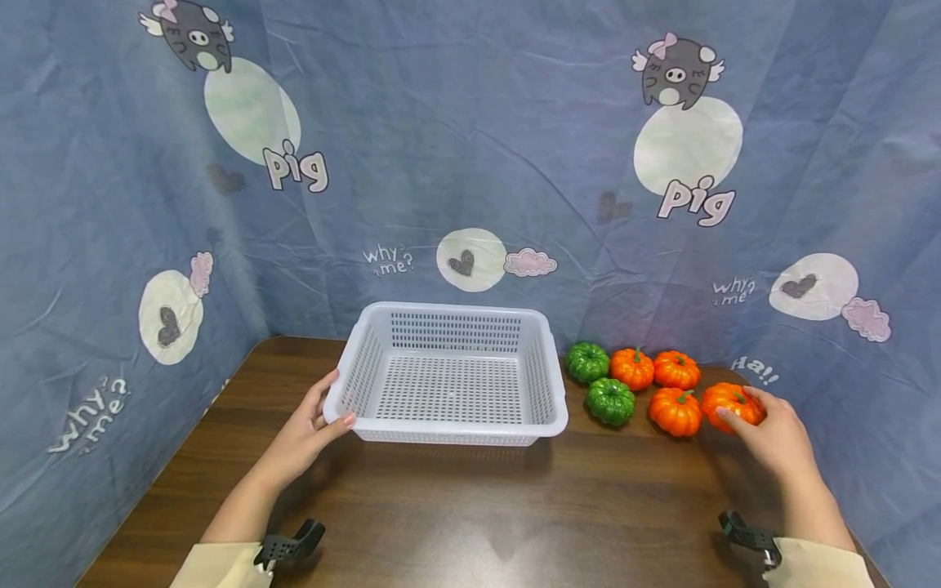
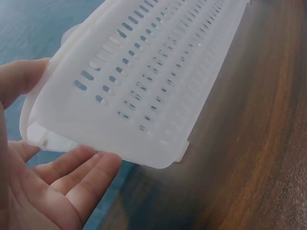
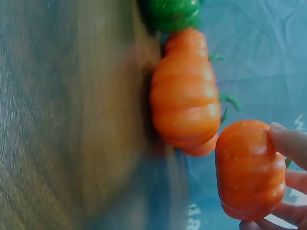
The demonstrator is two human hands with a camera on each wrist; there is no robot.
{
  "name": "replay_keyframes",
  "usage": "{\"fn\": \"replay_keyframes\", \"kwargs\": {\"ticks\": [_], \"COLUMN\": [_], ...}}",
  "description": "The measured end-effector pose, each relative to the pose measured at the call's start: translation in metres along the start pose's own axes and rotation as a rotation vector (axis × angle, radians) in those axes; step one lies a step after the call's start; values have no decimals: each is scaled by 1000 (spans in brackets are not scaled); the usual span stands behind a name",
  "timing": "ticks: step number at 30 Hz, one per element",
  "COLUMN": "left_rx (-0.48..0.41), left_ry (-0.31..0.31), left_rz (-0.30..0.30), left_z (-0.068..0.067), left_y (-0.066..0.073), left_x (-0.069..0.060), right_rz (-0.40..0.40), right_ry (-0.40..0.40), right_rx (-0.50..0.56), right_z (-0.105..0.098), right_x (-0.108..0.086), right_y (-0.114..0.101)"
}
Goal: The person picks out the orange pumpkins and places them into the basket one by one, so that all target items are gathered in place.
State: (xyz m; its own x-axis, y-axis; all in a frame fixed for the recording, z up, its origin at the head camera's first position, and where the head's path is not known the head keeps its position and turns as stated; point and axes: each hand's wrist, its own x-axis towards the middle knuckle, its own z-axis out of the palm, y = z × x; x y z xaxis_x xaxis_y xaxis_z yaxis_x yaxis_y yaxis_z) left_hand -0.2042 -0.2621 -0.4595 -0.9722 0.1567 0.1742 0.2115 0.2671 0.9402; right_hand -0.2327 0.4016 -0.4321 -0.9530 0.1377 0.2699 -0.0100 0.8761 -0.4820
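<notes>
A white perforated plastic basket (image 1: 456,433) stands on the wooden table. My left hand (image 1: 312,420) grips its left end, and in the left wrist view the thumb is at the rim with the other fingers (image 2: 93,177) against the side of the basket (image 2: 110,124). At the right, my right hand (image 1: 779,433) holds a small orange pumpkin (image 1: 724,400) between thumb and fingers. That pumpkin (image 3: 249,170) appears raised off the tabletop in the right wrist view. Beside it sit three more orange pumpkins (image 1: 675,412) and two green pumpkins (image 1: 610,402).
The brown table (image 1: 470,506) spreads in front of the basket. Behind and on both sides hangs a blue cloth (image 1: 470,147) printed with pigs and words. Both wrists wear black straps (image 1: 290,547).
</notes>
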Motion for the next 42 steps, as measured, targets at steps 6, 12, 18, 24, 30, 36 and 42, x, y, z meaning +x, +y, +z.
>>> {"fn": "replay_keyframes", "kwargs": {"ticks": [6, 12, 18, 24, 30, 36, 42], "left_rx": [-6, -20, -23, -33, -42, -47, -57], "left_ry": [-4, -2, 6, 3, 1, -2, -1], "left_rz": [-5, -3, -2, -7, 0, -7, -16], "left_z": [0, 0, 0, 0, -1, -1, 0], "left_y": [-1, -2, -2, -2, -3, -3, -4], "left_x": [0, 1, 1, 0, 1, 1, 2], "right_rz": [-11, -32, -47, -66, -99, -113, -142], "right_ry": [8, 18, 27, 50, 81, 94, 120], "right_rx": [-13, -2, 9, 23, 45, 74, 127], "right_z": [-5, -8, -11, -13, -15, -14, -1], "right_x": [-5, -10, -16, -23, -27, -31, -34], "right_y": [-12, -22, -33, -44, -60, -76, -93]}}
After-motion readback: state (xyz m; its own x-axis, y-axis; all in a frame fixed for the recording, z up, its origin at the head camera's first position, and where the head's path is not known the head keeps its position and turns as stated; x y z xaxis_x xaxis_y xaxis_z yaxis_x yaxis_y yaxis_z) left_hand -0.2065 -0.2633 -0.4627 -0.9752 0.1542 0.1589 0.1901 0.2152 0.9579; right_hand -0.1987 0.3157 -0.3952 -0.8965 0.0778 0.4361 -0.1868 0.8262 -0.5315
